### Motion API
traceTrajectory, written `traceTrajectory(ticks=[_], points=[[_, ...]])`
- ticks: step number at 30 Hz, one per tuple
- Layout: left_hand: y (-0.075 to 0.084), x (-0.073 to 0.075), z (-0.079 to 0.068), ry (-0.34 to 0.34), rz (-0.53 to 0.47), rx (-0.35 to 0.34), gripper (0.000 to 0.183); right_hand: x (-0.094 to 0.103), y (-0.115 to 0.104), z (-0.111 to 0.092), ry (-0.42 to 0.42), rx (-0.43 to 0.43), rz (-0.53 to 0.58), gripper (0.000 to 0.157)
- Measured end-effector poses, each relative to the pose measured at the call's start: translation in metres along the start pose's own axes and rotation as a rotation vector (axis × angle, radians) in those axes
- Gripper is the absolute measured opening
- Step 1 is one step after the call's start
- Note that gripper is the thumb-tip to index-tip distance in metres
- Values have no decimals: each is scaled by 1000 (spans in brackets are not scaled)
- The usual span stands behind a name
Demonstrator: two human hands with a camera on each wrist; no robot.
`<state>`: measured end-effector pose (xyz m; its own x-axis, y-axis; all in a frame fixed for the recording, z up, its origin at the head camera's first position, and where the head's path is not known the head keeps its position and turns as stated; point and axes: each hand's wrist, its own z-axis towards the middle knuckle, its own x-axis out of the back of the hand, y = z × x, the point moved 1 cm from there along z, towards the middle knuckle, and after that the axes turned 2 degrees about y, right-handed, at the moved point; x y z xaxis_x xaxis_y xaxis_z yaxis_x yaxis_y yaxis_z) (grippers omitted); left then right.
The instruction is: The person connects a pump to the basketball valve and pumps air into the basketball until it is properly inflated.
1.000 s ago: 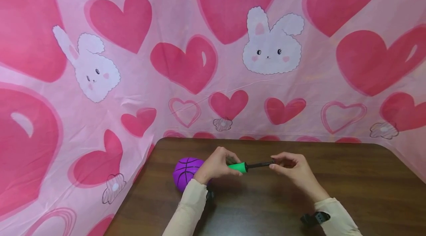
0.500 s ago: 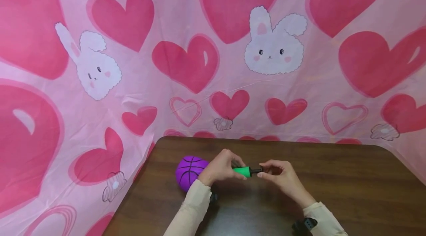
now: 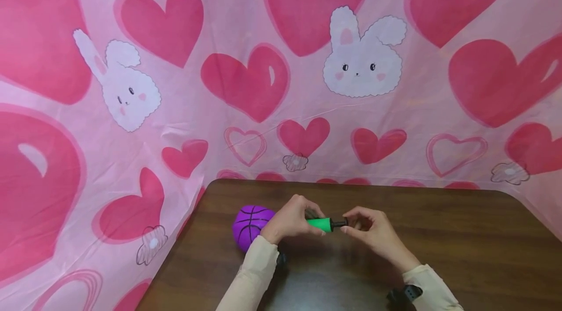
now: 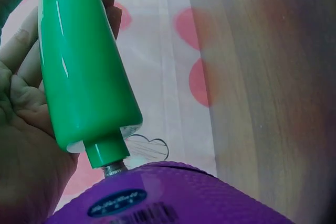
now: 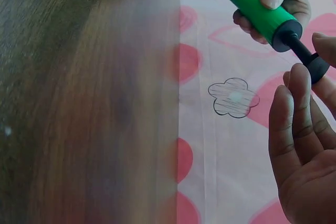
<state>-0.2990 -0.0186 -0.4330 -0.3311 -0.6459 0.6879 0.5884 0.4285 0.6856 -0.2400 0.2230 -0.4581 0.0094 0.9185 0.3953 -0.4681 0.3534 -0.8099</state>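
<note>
My left hand [image 3: 287,221] grips the green barrel of a hand pump [image 4: 86,72], thumb and fingers round it. The pump's narrow green nozzle ends in a short metal fitting [image 4: 115,169] that meets the top of a purple ball [image 3: 249,229] with black basketball lines. A dark oval label and a barcode show on the ball in the left wrist view. Thumb and fingers of my right hand [image 3: 379,234] pinch the black end knob [image 5: 316,68] of the pump's plunger. Only a short length of black rod [image 5: 297,45] shows between barrel and knob.
All this is over a dark brown wooden table [image 3: 478,247]. A pink cloth [image 3: 246,4] printed with hearts and bunnies hangs behind and to the left of it. Black devices [image 3: 404,294] are strapped at both wrists, over cream sleeves.
The right hand has moved left toward the left hand, pushing the plunger most of the way into the barrel. The left hand, pump and ball have shifted slightly right in view.
</note>
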Motion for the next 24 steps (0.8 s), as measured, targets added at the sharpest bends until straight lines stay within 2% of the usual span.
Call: traceTrajectory(ticks=[3,9,18,24], points=[[1,1,0,-1,-7,-4,27,3,-1,0,-5,25,3,23],[2,2,1,7,-3,-19,28,12,-3,1,10,19,13,23],[-2,11,-3,44,-23,25,26,42,-6,0,74,-2,17,19],[-4,16,-4,65,-27,31,26,58,-8,2,128,42,25,21]])
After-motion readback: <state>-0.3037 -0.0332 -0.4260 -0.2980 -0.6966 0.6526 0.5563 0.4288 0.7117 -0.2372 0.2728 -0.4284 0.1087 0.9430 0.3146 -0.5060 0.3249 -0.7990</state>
